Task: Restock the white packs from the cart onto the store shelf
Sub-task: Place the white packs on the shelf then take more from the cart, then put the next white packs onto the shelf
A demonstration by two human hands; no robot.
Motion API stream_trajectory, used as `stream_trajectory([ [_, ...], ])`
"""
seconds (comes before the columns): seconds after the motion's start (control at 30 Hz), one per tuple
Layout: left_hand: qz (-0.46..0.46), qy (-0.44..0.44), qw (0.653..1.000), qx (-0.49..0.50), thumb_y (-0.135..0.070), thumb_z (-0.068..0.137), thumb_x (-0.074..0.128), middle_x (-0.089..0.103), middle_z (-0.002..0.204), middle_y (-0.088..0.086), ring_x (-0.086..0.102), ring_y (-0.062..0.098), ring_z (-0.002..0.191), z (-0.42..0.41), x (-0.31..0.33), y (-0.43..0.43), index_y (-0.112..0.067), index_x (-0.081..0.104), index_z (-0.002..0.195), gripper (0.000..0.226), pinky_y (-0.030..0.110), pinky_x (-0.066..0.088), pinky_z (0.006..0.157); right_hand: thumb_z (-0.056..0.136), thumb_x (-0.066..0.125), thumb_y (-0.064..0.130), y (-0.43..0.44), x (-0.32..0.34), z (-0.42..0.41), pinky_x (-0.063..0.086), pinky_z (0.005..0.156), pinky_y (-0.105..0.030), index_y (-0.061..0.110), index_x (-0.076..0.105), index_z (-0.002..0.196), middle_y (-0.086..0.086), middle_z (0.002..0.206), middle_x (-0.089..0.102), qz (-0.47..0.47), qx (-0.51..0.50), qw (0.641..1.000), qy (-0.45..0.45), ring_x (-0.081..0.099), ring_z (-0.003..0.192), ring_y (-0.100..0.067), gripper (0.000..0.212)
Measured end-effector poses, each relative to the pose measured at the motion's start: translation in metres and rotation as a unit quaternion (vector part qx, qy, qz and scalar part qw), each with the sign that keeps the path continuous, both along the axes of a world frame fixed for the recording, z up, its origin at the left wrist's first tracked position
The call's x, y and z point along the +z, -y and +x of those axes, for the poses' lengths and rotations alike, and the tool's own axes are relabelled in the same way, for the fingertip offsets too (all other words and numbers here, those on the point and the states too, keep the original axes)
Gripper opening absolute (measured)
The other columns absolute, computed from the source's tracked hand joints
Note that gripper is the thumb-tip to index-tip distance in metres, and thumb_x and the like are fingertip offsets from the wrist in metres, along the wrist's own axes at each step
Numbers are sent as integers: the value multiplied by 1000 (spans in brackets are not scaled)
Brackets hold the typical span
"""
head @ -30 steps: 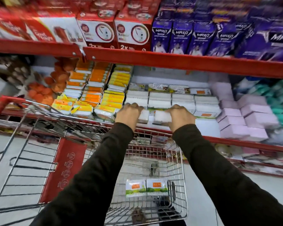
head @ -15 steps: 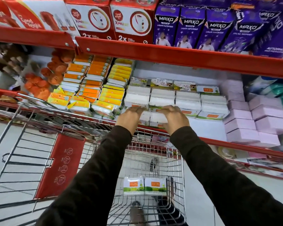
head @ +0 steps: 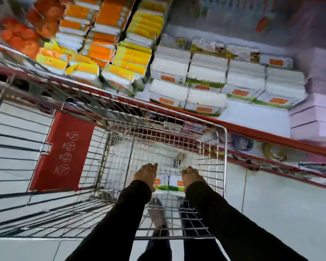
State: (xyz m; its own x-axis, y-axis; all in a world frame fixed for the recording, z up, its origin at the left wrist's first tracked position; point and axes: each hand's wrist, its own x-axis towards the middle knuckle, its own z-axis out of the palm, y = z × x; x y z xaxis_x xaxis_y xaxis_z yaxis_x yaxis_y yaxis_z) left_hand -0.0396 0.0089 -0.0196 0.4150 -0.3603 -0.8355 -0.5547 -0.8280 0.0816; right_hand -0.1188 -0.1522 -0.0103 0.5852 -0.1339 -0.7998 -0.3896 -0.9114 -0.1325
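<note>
Our left hand and right hand reach down into the wire cart, over pale floor tiles. Fingers straight; whether they grip we cannot tell. Two white packs lie between the hands, touching both. Beyond the fingertips: red-edged shelf, stocked white packs. Leftward: orange and yellow packs. Rightward: pink boxes.

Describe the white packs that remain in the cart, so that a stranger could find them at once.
Start at the silver wire shopping cart parked against the red-edged store shelf. On its floor, between the left hand and the right hand, lie two white packs with orange labels and green bands, side by side. They are the only goods in the basket.
</note>
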Motion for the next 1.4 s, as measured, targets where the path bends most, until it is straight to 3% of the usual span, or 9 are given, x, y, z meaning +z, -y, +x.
stream_trajectory([
  [0.1,21,-14,1000,5,-26,83,78,20,161,17,24,36,148,-7,-36,-4,-9,0,157,110,43,30,120,97,47,5,-3,-30,-3,34,115,-44,1,41,143,-18,154,29,-17,38,999,-6,32,141,-35,47],
  [0.23,-14,18,1000,1,-13,93,63,44,146,18,47,34,133,-13,-58,1,-1,29,147,65,43,41,108,94,46,0,-6,-53,-5,38,112,-44,3,42,142,-15,146,39,-30,24,999,14,42,134,-35,49],
  [0.4,-33,2,999,10,-17,88,71,55,134,17,59,35,121,-5,-44,-1,-3,34,138,64,44,51,94,95,43,-1,-6,-36,-1,46,103,-43,2,33,144,-20,138,51,-25,7,1000,8,55,124,-36,49],
  [0.57,-65,55,996,18,-12,82,76,58,124,14,63,32,110,-5,0,-9,-8,36,132,65,42,57,89,99,40,7,-6,8,-3,50,94,-41,12,43,128,-18,130,60,-29,-11,1000,1,61,117,-34,29],
  [0.63,-90,96,990,49,-9,83,75,60,123,11,65,30,107,-3,24,-12,-12,37,132,62,40,58,86,96,47,7,-7,32,-3,51,93,-40,12,46,135,-14,127,62,-34,-8,999,29,62,116,-31,39],
  [0.73,-128,150,978,72,-14,83,77,61,122,6,65,24,107,0,69,-17,-17,50,127,52,35,57,85,90,64,20,-5,83,-3,56,91,-37,18,62,124,-7,118,64,-35,-11,996,82,63,110,-27,33],
  [0.83,-159,183,964,112,-17,86,74,64,122,2,66,21,105,3,111,-19,-22,61,123,39,32,56,87,87,69,18,3,127,-3,58,86,-36,21,66,119,-5,113,67,-48,-44,989,129,66,105,-24,32],
  [1.1,-262,255,928,77,-20,85,75,57,132,1,62,27,115,-6,212,25,-26,59,129,47,39,56,89,84,67,9,57,245,-7,53,96,-38,32,62,128,-3,130,62,-117,-83,953,267,61,120,-27,50],
  [1.4,-331,295,896,5,-8,82,74,57,128,0,59,25,119,-4,267,146,-26,59,130,53,39,57,90,83,62,2,179,289,-21,48,99,-33,34,61,130,0,136,59,-182,-156,919,312,58,123,-24,57],
])
